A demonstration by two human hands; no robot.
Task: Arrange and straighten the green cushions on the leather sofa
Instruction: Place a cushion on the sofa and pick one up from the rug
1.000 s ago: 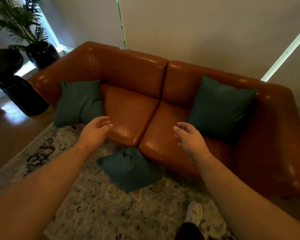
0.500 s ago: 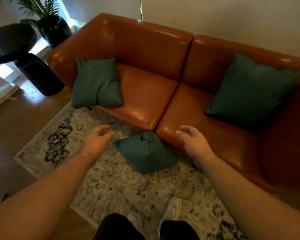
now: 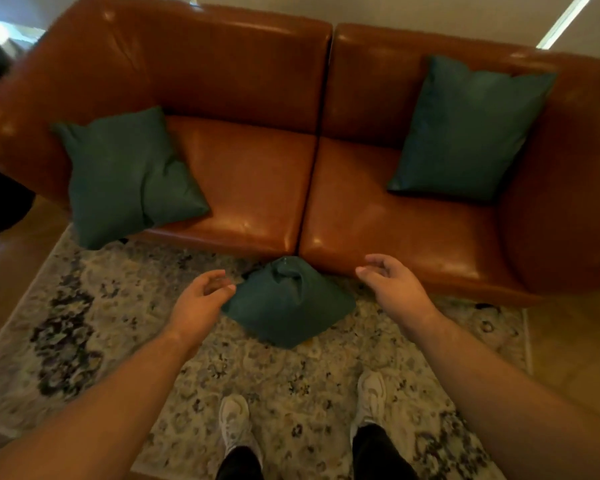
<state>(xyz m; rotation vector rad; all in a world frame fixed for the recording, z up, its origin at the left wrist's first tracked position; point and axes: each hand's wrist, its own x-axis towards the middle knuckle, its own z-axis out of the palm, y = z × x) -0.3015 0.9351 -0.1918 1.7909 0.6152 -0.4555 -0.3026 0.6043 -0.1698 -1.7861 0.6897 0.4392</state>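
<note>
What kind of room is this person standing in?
Most likely a home living room: a brown leather sofa with green cushions on its seats, a patterned rug over a wooden floor, and a third cushion lying on the rug.

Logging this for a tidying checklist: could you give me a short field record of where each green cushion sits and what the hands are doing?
sofa: brown leather sofa
left seat: rumpled dark green square cushion, corner overhanging the front edge
right seat: smooth dark green square cushion, leaning on the backrest
floor: crumpled dark green cushion on the patterned cream rug, against the sofa front
left hand: fingers loosely curved, empty, at the floor cushion's left edge, contact unclear
right hand: empty, right of it, not touching
</note>
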